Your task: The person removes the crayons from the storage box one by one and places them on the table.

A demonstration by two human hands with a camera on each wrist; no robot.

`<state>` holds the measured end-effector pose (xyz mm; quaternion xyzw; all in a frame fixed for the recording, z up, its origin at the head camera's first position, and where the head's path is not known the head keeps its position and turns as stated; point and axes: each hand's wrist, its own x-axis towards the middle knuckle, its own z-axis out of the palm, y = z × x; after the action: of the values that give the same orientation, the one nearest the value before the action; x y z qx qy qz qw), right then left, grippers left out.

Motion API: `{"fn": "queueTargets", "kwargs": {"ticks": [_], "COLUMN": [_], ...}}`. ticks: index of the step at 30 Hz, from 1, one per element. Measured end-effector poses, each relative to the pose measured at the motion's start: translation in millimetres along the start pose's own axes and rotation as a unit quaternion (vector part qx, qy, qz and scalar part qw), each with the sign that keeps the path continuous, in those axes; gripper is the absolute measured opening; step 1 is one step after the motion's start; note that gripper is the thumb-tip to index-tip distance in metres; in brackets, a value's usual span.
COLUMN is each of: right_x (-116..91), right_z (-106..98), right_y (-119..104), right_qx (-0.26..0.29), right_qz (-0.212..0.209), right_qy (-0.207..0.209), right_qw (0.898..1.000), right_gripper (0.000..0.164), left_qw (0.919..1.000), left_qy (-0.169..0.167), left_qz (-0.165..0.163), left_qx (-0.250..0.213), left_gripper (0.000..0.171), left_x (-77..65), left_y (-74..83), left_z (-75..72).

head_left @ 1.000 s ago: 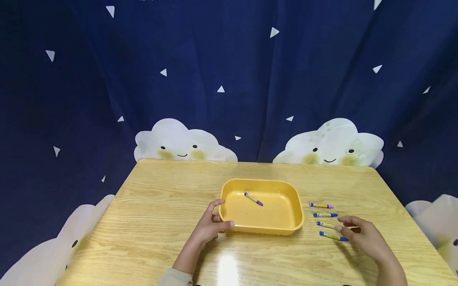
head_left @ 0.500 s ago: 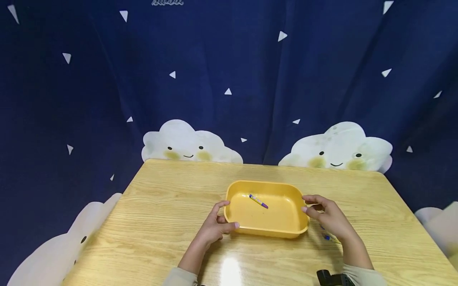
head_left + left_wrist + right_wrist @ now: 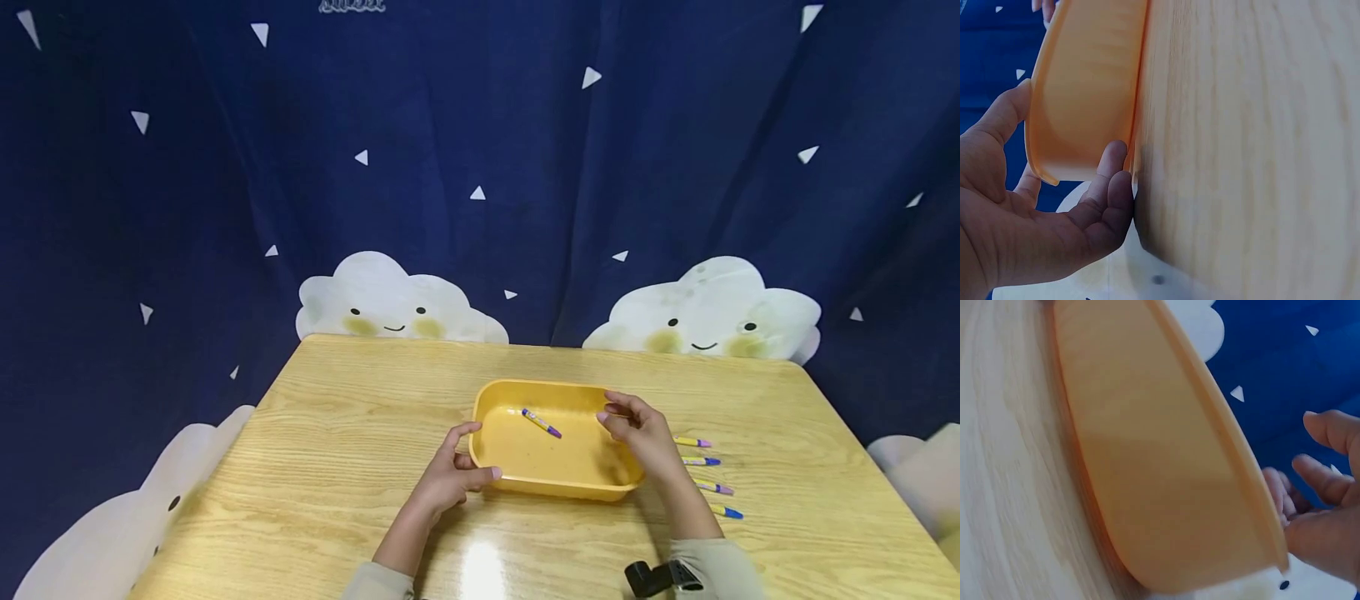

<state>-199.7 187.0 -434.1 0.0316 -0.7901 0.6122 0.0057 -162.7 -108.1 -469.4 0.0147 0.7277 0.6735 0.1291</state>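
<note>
A yellow plastic tray (image 3: 555, 486) stands on the wooden table in the head view, with one purple-tipped crayon (image 3: 542, 423) lying in it. My left hand (image 3: 441, 482) grips the tray's left end, thumb on the front rim and curled fingers against the outer wall. Over the tray's right end hovers my right hand (image 3: 647, 437); its thumb and fingers stand apart in the right wrist view (image 3: 1329, 500), and nothing shows between them. Several crayons lie right of the tray, partly hidden by the right arm: pink-tipped (image 3: 693, 442), blue-tipped (image 3: 702, 461) and others.
The wooden table (image 3: 360, 408) reaches back to a dark blue curtain (image 3: 420, 167) printed with clouds and white triangles. A black band with a small device (image 3: 660, 577) sits on the right wrist.
My right hand has moved left from beside the loose crayons to above the tray's right end. The left hand keeps its grip on the tray; the head view has shifted slightly.
</note>
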Motion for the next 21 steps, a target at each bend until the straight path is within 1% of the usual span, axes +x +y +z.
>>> {"fn": "queueTargets", "kwargs": {"ticks": [4,7,9,11,14,15,17,21], "right_x": [8.0,11.8,13.9,16.1,18.9,20.0,21.7,28.5], "right_z": [11.0,17.0,20.4,22.8,26.3,28.0,31.9,44.5], "right_y": [2.6,6.9,10.8,15.8,21.4,22.7,22.6,21.5], "right_qx": [0.028,0.035,0.033,0.018,-0.012,-0.027,-0.056,-0.114], "right_qz": [0.056,0.110,0.137,0.153,0.146,0.139,0.120,0.086], "right_qy": [-0.005,-0.009,-0.013,-0.022,-0.037,-0.041,-0.050,-0.047], "right_qw": [0.998,0.993,0.990,0.988,0.989,0.989,0.990,0.989], "right_gripper": [0.054,0.058,0.061,0.062,0.059,0.057,0.053,0.049], "left_qw": [1.0000,1.0000,1.0000,0.9999,0.9998,0.9998,0.9998,0.9999], "left_qy": [0.000,-0.002,-0.005,-0.010,-0.018,-0.019,-0.019,-0.008], "left_qz": [-0.001,0.002,0.003,0.006,0.004,0.007,0.004,0.002], "left_qx": [-0.004,-0.002,0.000,0.000,-0.003,-0.005,-0.009,-0.008], "left_gripper": [0.077,0.077,0.076,0.075,0.073,0.073,0.074,0.077], "left_x": [1.8,2.1,-2.9,-8.7,-15.6,-15.2,-11.2,-3.6], "left_y": [-0.2,0.0,8.2,16.9,27.6,26.7,20.0,5.6], "left_z": [0.4,1.4,3.0,5.0,6.9,6.8,5.6,1.4]}}
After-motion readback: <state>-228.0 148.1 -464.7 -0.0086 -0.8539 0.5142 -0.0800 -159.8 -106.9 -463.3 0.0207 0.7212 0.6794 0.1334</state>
